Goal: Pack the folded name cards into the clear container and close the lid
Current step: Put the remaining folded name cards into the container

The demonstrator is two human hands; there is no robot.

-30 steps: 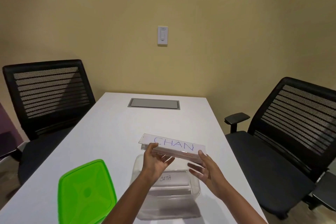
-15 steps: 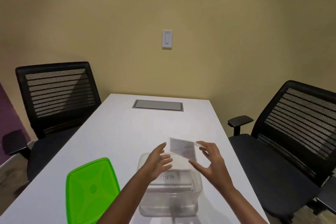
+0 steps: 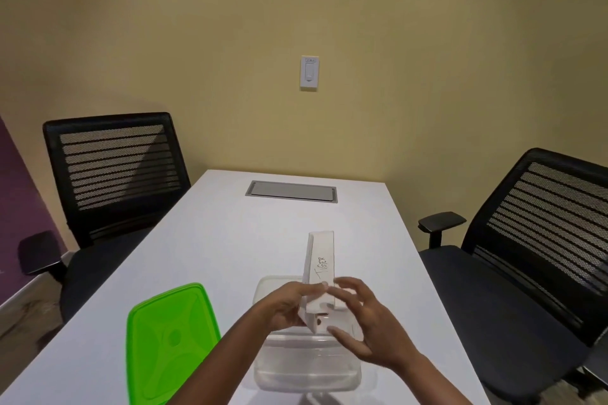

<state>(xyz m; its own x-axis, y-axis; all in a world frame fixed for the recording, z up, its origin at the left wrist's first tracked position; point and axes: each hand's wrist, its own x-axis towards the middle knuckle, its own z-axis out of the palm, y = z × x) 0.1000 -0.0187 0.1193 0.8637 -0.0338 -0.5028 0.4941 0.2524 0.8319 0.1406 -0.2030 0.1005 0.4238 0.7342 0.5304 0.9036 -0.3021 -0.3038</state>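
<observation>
I hold a bundle of folded white name cards (image 3: 320, 268) on end, pointing away from me, over the clear container (image 3: 306, 368). The top card reads "TIGER". My left hand (image 3: 289, 307) grips the near end of the bundle from the left. On the right side, my right hand (image 3: 365, 322) has its fingers spread around the same end and touches it. The container stands open on the white table (image 3: 230, 240), partly hidden by my hands. Its green lid (image 3: 171, 342) lies flat on the table to the container's left.
A grey cable hatch (image 3: 292, 191) is set into the far end of the table. Black mesh office chairs stand at the left (image 3: 115, 171) and right (image 3: 539, 240) sides. A yellow wall with a white switch plate (image 3: 309, 72) lies beyond.
The card bundle has turned from lying crosswise, showing "CHAN", to standing lengthwise away from me, showing "TIGER". Both hands shifted to its near end. The view moved slightly leftward relative to the scene.
</observation>
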